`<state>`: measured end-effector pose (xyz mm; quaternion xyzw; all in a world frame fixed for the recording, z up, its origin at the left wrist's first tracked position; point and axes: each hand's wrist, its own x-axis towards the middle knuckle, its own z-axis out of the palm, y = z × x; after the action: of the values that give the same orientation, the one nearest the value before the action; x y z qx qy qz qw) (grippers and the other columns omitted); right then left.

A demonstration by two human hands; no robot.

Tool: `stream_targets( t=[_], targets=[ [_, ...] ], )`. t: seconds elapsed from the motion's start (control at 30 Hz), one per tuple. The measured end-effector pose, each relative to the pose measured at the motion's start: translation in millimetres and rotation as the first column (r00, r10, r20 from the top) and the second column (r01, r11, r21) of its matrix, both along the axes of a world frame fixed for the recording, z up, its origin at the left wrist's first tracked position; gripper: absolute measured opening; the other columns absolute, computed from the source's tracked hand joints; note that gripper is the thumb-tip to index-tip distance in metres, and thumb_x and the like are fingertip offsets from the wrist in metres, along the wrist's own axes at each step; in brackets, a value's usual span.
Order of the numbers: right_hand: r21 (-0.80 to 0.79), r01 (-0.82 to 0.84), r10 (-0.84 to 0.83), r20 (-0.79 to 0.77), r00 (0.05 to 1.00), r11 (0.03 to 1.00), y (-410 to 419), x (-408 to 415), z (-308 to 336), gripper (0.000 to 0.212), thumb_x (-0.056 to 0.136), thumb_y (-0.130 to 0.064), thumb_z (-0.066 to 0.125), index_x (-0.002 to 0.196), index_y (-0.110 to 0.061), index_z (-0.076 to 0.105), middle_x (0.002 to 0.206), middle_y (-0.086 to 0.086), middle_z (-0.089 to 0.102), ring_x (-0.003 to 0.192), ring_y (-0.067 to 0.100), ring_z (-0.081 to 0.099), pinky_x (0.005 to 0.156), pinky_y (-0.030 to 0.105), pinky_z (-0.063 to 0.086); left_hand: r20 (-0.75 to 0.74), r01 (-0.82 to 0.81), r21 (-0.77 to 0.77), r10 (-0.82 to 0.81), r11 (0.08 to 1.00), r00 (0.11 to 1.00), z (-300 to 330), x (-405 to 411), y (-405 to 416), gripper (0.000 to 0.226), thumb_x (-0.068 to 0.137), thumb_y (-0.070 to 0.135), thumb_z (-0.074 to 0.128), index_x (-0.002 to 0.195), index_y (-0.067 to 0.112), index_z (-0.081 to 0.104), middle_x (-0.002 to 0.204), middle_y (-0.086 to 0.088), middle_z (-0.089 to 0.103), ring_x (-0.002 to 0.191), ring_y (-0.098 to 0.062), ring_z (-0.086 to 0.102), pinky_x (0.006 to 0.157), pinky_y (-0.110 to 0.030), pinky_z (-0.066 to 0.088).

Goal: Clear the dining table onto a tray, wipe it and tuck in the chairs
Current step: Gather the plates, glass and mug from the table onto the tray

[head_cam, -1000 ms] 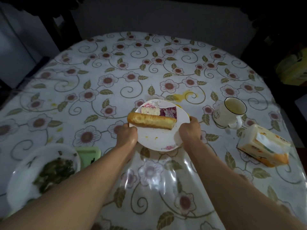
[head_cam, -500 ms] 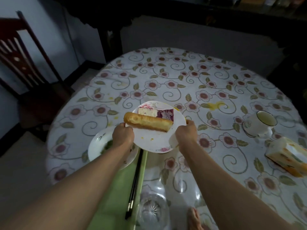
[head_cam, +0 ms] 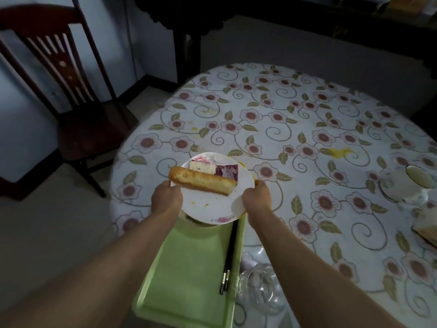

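Nearest of all, a green tray (head_cam: pixel 189 268) lies at the table's near edge, its close end jutting over the rim. A pair of black chopsticks (head_cam: pixel 229 256) rests lengthwise along its right side, and just beside the tray on the right a clear glass (head_cam: pixel 259 290) sits on the cloth. Both bare forearms reach out over the tray. The left hand (head_cam: pixel 166 200) has its fingers curled round the left rim of a white plate (head_cam: pixel 210 204), and the right hand (head_cam: pixel 256 197) grips the right rim the same way, thumb on top. The plate is held over the far end of the tray, where the edge of another dish (head_cam: pixel 201 223) peeps out from beneath it; whether the two touch I cannot tell. On the plate lies a long golden bread stick (head_cam: pixel 201 182), with a pale slice and a purple-patterned piece tucked behind it.

Beyond, the round table (head_cam: pixel 283 129) is covered in a white cloth printed with pink flowers and green scrolls, marked by a yellow smear (head_cam: pixel 340 152) on the right. A white mug (head_cam: pixel 402 183) stands near the right edge, and a blurred box (head_cam: pixel 425 223) sits just this side of it. Off to the left, well apart from the table, a dark wooden chair (head_cam: pixel 78 91) stands on the pale floor.
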<state>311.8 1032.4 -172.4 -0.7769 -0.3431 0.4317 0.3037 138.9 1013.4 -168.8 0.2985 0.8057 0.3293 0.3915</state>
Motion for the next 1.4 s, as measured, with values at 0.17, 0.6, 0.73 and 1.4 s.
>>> stream_targets(
  t=[0.17,0.6,0.73,1.4],
  targets=[
    [-0.002,-0.029,0.029,0.024,0.999,1.000,-3,-9,-10,0.047,0.080,0.003,0.034,0.123,-0.007,0.049,0.117,0.015,0.054,0.103,0.032,0.053,0.072,0.037,0.045,0.009,0.018,-0.020,-0.018,1.000,1.000,-11,-12,-4,0.034,0.093,0.014,0.039,0.119,0.000,0.057,0.121,-0.023,0.058,0.112,-0.038,0.054,0.097,-0.047,0.044],
    [-0.102,-0.092,0.093,0.003,0.996,0.991,-10,-19,-3,0.045,0.087,-0.005,0.042,0.132,-0.003,0.037,0.125,0.017,0.049,0.100,0.029,0.049,0.074,0.036,0.042,0.022,0.085,-0.041,-0.084,0.996,0.996,-10,-17,-10,0.038,0.092,0.015,0.044,0.126,0.000,0.050,0.127,-0.023,0.054,0.115,-0.038,0.052,0.097,-0.044,0.044],
    [-0.101,-0.054,0.052,-0.018,0.998,0.993,-28,-14,7,0.056,0.087,-0.007,0.048,0.140,-0.005,0.029,0.135,0.014,0.042,0.105,0.027,0.046,0.074,0.031,0.038,0.032,0.084,-0.120,-0.081,0.989,0.996,1,-12,-23,0.046,0.088,0.013,0.053,0.129,-0.002,0.040,0.132,-0.022,0.049,0.118,-0.037,0.050,0.088,-0.037,0.042],
    [-0.213,-0.047,0.103,0.259,0.960,0.976,-138,76,30,0.048,0.086,-0.012,0.049,0.134,-0.010,0.046,0.137,0.018,0.045,0.121,0.034,0.048,0.100,0.038,0.044,-0.268,0.918,-0.136,-0.906,0.372,0.327,2,108,-140,0.101,0.064,0.040,0.079,0.146,0.026,0.022,0.150,0.004,0.027,0.137,-0.018,0.029,0.107,-0.036,0.036]
  ],
)
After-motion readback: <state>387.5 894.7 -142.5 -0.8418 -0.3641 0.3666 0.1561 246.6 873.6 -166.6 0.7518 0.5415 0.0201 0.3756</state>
